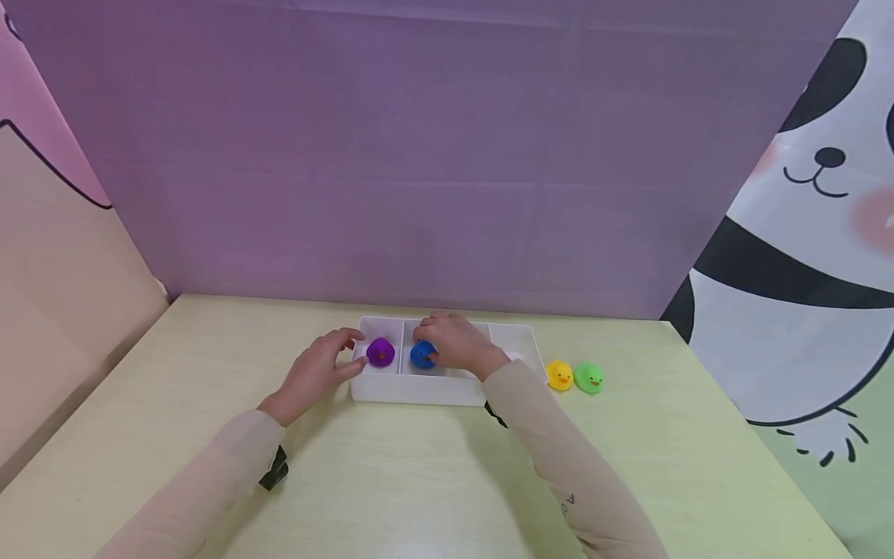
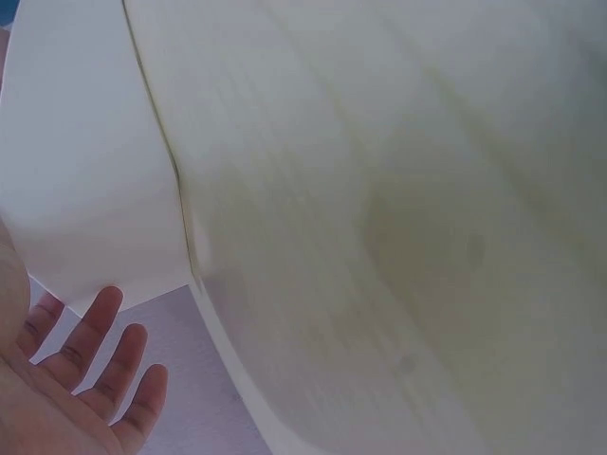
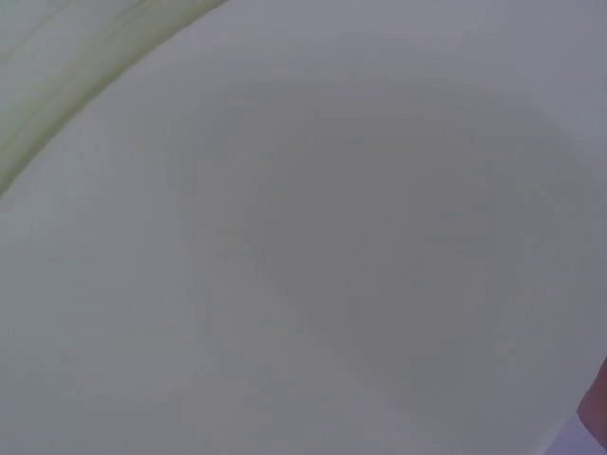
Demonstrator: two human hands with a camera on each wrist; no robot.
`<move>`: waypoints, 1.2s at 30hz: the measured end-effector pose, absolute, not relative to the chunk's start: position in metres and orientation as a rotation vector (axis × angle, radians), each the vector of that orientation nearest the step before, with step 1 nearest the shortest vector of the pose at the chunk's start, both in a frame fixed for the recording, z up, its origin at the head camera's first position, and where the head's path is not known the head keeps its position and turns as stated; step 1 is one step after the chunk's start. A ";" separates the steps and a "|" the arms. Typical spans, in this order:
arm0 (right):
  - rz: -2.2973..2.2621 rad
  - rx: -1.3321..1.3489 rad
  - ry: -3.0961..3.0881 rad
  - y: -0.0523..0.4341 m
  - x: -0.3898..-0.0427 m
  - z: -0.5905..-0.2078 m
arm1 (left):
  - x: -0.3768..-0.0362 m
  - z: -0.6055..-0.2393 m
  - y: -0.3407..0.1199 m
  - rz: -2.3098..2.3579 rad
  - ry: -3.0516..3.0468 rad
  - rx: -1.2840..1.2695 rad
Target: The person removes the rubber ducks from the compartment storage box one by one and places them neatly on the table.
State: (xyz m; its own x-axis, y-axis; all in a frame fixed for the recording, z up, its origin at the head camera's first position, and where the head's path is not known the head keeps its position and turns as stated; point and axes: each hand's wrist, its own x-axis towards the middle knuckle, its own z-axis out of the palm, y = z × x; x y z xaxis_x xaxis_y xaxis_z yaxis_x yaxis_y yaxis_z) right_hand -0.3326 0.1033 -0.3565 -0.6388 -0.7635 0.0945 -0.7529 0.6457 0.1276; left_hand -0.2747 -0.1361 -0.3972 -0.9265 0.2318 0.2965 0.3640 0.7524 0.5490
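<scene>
A white divided tray (image 1: 419, 390) lies on the table in the head view. My left hand (image 1: 313, 373) is at its left end, thumb and fingers spread about the end compartment; the left wrist view shows the fingers (image 2: 114, 374) loosely bent beside the tray's wall. In that compartment sits a purple rubber duck (image 1: 380, 352), apart from the hand. My right hand (image 1: 457, 343) reaches over the tray and pinches a blue rubber duck (image 1: 422, 355) in the compartment beside it. Tray wall fills most of the right wrist view, with a sliver of hand at its lower right corner.
To the right of the tray, a yellow rubber duck (image 1: 559, 376) and a green rubber duck (image 1: 590, 378) stand side by side on the wooden table (image 1: 391, 466). A purple cloth (image 1: 419, 155) hangs behind the table's far edge. On the right is a panda-printed panel (image 1: 803, 256).
</scene>
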 end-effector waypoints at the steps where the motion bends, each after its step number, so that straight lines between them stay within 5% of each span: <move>1: -0.116 1.260 -2.727 0.103 -0.332 -0.356 | -0.275 -0.397 -0.136 -0.924 -2.742 -0.471; 36: -0.272 1.281 -2.677 0.099 -0.329 -0.354 | -0.272 -0.396 -0.135 -0.939 -2.757 -0.459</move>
State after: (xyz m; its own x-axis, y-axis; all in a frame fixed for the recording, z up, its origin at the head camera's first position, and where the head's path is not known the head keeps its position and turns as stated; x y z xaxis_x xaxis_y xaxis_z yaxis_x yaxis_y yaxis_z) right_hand -0.3289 0.0994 -0.3543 -0.6196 -0.7821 0.0666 -0.7527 0.6160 0.2323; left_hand -0.2719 -0.1354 -0.3962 -0.9334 0.2270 0.2780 0.3495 0.7509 0.5604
